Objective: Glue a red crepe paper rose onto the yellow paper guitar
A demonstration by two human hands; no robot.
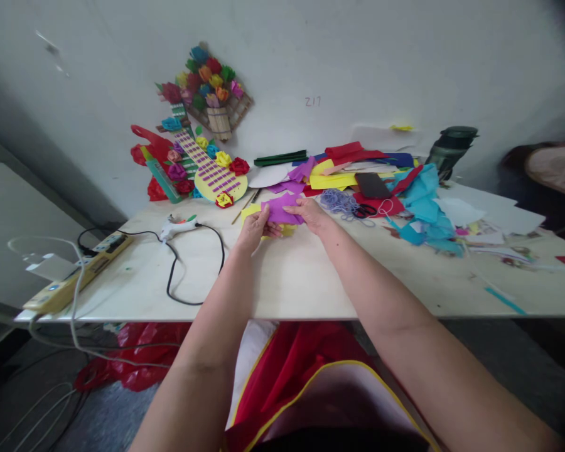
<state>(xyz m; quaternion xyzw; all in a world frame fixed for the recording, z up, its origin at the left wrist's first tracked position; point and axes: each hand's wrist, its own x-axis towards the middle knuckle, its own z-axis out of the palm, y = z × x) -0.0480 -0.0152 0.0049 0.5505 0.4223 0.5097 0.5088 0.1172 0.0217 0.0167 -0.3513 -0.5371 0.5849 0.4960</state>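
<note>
A small sheet of purple crepe paper [279, 209] is stretched between my two hands, just over the middle of the table. My left hand [257, 227] pinches its left edge, thumb on top and fingers underneath. At the other end, my right hand [311, 213] grips the right edge between thumb and fingers. Beneath the purple piece, yellow paper [250, 212] shows at the left and below; whether my hands also hold it I cannot tell. Behind my left hand a thin stick [243, 209] lies on the tabletop.
A white glue gun [177, 227] with a looping black cord lies left, near a yellow power strip [82, 270]. Behind stand a paper-flower guitar [221, 179] and a glue bottle [162, 176]. To the right are lilac yarn [341, 202], scissors [365, 211], a phone [373, 185] and a dark bottle [451, 150].
</note>
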